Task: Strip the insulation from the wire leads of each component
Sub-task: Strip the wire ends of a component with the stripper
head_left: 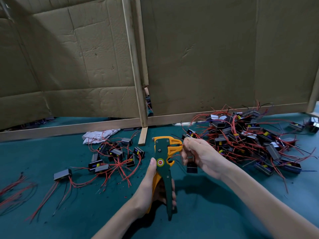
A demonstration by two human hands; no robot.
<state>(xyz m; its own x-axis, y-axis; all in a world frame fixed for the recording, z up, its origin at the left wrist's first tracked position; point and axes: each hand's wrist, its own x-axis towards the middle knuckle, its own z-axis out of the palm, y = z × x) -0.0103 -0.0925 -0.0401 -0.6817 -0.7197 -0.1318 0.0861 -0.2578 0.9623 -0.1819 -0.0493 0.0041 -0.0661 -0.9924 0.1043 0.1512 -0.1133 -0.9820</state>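
Clenching a green-and-orange plastic wire stripper (163, 153), the left hand (148, 188) holds it; right hand (202, 156) pinches a red lead (181, 145), black boxy component (192, 168) just below its fingers.

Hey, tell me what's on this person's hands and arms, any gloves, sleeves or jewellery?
Nothing is worn on either. The left hand and right hand are bare, with no gloves. The left forearm and right forearm are bare right to the picture's edge, so no sleeve shows. No watch, bracelet or ring is visible.
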